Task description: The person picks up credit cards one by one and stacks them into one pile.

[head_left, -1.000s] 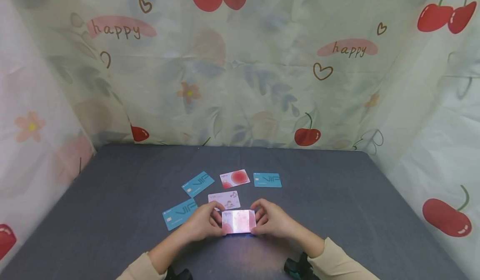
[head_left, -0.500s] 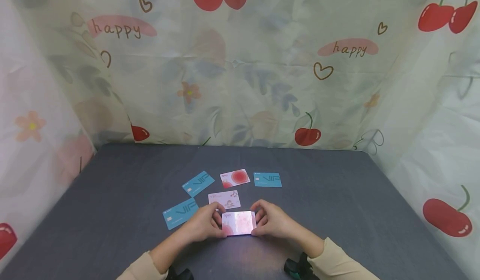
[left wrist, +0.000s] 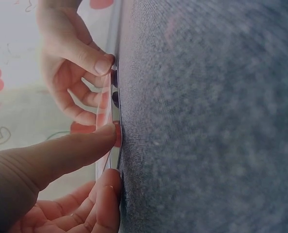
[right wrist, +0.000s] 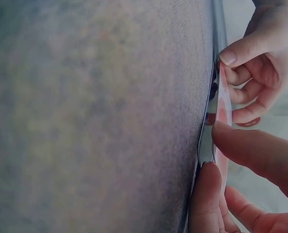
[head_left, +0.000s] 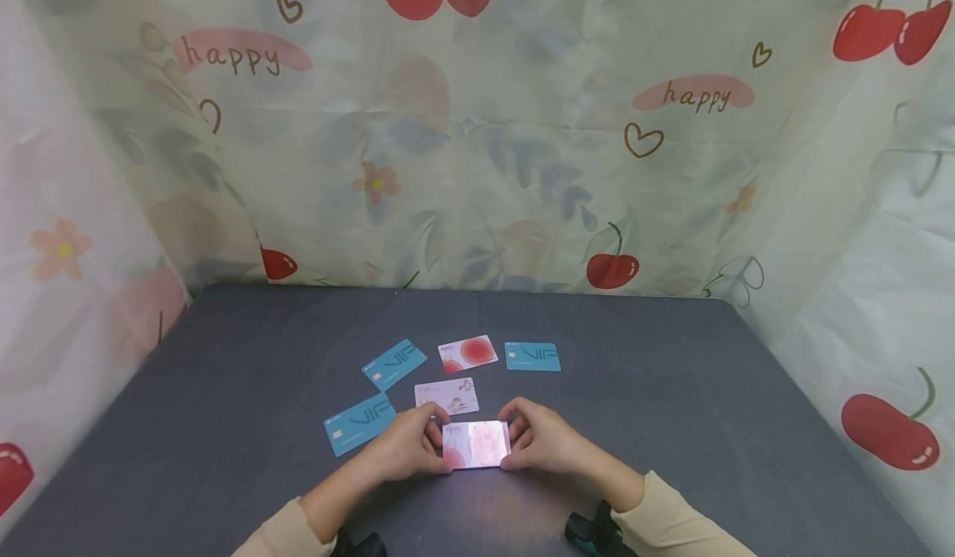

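A pale pink card [head_left: 475,445] with a bright glare patch is held level between both hands near the front middle. My left hand [head_left: 409,441] pinches its left end, thumb on the near side and fingers beyond. The opposite end is pinched by my right hand [head_left: 545,437] in the same way. Edge-on in the left wrist view, the card [left wrist: 103,109] shows as a thin pink strip close over the tabletop; the right wrist view has the card [right wrist: 223,109] between both thumbs too. Just behind lies a light pink card [head_left: 451,394], partly covered by the left fingers.
Three teal VIP cards lie around: one card [head_left: 360,424] beside the left wrist, another card [head_left: 394,365] behind it, a third card [head_left: 532,357] back right. A red-and-white card [head_left: 467,354] lies between. The dark grey table [head_left: 656,391] meets a cherry-print curtain [head_left: 477,167].
The held card has shifted very slightly toward the person, and the glare on it has changed. Both hands keep their pinch; the cards on the table stay put.
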A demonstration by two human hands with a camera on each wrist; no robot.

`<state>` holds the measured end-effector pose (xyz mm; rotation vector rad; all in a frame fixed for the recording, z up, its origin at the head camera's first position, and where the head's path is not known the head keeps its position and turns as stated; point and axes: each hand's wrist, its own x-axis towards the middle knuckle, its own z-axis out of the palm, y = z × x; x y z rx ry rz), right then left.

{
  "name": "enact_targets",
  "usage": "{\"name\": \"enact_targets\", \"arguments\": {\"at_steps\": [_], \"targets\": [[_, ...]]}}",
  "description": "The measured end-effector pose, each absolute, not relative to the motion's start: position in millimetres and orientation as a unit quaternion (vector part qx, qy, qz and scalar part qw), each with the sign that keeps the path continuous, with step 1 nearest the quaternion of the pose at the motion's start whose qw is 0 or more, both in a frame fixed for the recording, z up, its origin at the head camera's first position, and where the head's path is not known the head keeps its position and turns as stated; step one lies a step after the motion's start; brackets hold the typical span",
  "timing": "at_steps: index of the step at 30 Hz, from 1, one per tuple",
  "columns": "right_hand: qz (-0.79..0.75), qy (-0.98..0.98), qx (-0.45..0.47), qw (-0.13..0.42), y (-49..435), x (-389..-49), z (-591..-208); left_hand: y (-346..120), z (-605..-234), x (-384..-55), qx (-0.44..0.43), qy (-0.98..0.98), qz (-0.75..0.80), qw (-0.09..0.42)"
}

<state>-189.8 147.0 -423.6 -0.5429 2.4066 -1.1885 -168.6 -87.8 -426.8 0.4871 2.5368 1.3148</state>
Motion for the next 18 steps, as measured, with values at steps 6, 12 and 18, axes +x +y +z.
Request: {"name": "enact_targets", "arguments": {"at_steps": [6,12,18], "targets": [[-0.421,0.863,-0.193,0.200,146.4,-189.3,-424.0,-87.2,-427.2,-168.2,0.167,0.873,0.443,0.118],[-0.416,0.867,-0.192,0.198,145.5,-189.3,-424.4,-86.5,-426.4,-167.5,0.165,0.876,0.438,0.118],[-0.413,0.869,-0.190,0.197,144.8,-188.5,-423.7,-85.6,-425.7,-166.8,0.173,0.876,0.436,0.112]]}}
